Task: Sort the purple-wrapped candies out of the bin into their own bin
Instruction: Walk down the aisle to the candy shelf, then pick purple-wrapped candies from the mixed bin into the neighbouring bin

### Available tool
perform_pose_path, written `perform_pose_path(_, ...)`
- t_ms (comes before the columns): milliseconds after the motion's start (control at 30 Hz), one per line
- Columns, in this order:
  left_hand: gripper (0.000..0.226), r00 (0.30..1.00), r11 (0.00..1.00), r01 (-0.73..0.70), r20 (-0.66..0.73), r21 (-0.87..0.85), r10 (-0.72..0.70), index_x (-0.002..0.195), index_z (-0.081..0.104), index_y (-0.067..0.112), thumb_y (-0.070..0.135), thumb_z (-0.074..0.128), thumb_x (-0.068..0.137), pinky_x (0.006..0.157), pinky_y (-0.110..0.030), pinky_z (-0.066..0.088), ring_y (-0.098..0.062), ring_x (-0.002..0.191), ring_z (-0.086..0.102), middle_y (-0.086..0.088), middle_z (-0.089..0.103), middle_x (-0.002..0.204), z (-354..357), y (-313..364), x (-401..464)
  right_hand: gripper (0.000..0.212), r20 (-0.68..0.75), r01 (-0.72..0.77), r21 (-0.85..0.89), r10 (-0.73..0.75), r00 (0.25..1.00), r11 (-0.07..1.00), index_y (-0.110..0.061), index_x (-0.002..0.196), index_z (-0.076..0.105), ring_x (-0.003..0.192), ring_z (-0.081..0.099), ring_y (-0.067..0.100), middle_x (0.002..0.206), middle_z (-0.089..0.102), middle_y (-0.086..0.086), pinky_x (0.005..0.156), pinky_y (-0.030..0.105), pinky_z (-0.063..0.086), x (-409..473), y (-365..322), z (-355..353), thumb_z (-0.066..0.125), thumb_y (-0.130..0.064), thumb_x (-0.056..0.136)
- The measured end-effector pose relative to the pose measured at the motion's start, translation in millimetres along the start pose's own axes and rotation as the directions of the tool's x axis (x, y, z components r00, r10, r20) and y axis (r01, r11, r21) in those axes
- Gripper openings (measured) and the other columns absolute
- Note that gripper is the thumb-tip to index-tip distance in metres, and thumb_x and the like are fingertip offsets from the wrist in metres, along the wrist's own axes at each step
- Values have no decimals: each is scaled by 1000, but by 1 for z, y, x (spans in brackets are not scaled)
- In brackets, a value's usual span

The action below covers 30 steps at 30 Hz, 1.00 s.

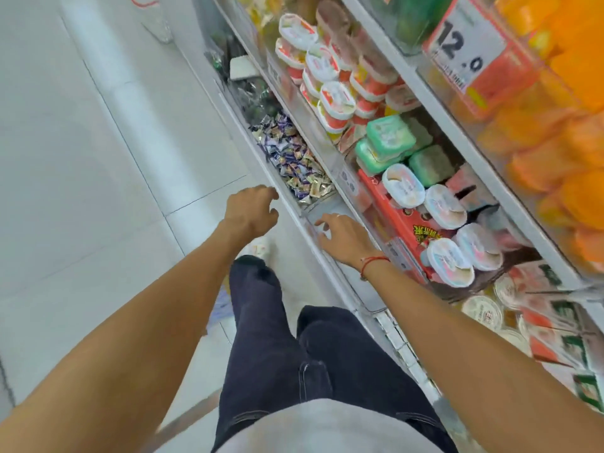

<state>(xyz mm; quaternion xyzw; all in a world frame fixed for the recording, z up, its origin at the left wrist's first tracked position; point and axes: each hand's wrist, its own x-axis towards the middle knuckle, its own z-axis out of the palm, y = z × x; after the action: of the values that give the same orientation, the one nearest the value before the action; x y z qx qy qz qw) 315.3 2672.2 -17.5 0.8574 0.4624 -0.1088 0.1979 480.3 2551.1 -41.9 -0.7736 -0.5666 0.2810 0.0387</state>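
Observation:
A clear bin (261,138) on the lowest shelf row holds a heap of wrapped candies (291,155), purple ones mixed with silver and gold ones. Just nearer to me is a clear bin (330,204) with nothing showing in it. My left hand (251,210) hovers at the front edge of the candy bin, fingers loosely spread and holding nothing. My right hand (343,237) reaches over the bare bin, fingers spread, with nothing in it. A red string bracelet sits on the right wrist.
Farther along the row, a bin holds dark green wrapped candies (255,96). The shelf above carries stacked tubs with white lids (336,99) and green packs (389,142). A price card (464,44) hangs higher up. White floor tiles (98,158) lie to the left.

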Motion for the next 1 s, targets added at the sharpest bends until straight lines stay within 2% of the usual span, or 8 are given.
perform_pose_path(167, 38, 956, 960, -209, 245, 184, 161, 130, 52, 25, 30, 50, 92, 95, -37, 42, -26, 120, 51, 1, 56, 132, -39, -21, 85, 27, 88, -264, 61, 259, 962, 962, -23, 117, 61, 108, 58, 29, 120, 63, 7, 80, 31, 43, 55, -20, -17, 52, -23, 92)
perform_pose_path(267, 36, 920, 912, -320, 312, 256, 235, 128, 54, 26, 31, 49, 93, 93, -35, 42, -26, 118, 52, 1, 57, 130, -64, -29, 121, 29, 115, -331, 86, 320, 940, 940, -25, 120, 60, 113, 57, 30, 126, 61, 6, 84, 32, 43, 78, -31, -25, 50, -24, 93)
perform_pose_path(367, 34, 907, 870, -402, 258, 285, 334, 128, 55, 26, 28, 48, 94, 90, -37, 44, -27, 117, 53, 1, 57, 130, -86, -35, 131, 32, 94, -303, 88, 295, 951, 949, -23, 123, 60, 113, 56, 30, 127, 60, 5, 77, 30, 41, 87, -43, -34, 49, -20, 93)
perform_pose_path(533, 30, 901, 875, -429, 38, 226, 432, 121, 60, 23, 22, 48, 94, 84, -38, 48, -27, 113, 57, 3, 62, 123, -96, -60, 131, 29, -37, -196, 75, 199, 979, 978, -23, 120, 61, 107, 59, 27, 121, 64, 3, 74, 30, 44, 89, -51, -32, 47, -21, 94)
perform_pose_path(733, 37, 879, 830, -476, 114, 292, 464, 129, 54, 20, 20, 48, 93, 87, -40, 47, -25, 119, 52, -1, 57, 132, -47, -82, 163, 29, -79, -222, 110, 231, 970, 969, -20, 118, 62, 106, 59, 27, 117, 64, 5, 78, 32, 46, 113, -46, 7, 49, -18, 92)
perform_pose_path(833, 40, 852, 810, -516, 70, 279, 519, 133, 51, 17, 16, 46, 93, 97, -40, 43, -25, 125, 47, -2, 53, 137, -4, -98, 198, 28, -132, -248, 106, 261, 956, 963, -17, 115, 63, 100, 60, 29, 107, 66, 9, 76, 35, 51, 148, -34, 42, 49, -16, 90)
perform_pose_path(900, 38, 787, 753, -584, -14, 304, 616, 131, 52, 15, 19, 49, 93, 103, -38, 39, -25, 125, 48, -4, 55, 135, 31, -114, 232, 33, -201, -253, 69, 262, 944, 965, -17, 122, 59, 104, 57, 29, 108, 65, 10, 80, 36, 49, 181, -22, 70, 50, -18, 91)
perform_pose_path(1000, 38, 624, 610, -706, -91, 360, 776, 130, 55, 14, 25, 53, 94, 106, -42, 39, -26, 122, 53, -7, 59, 130, 90, -143, 283, 41, -315, -271, 60, 276, 908, 961, -19, 133, 51, 117, 48, 25, 119, 61, 7, 96, 40, 42, 227, -5, 125, 49, -31, 94)
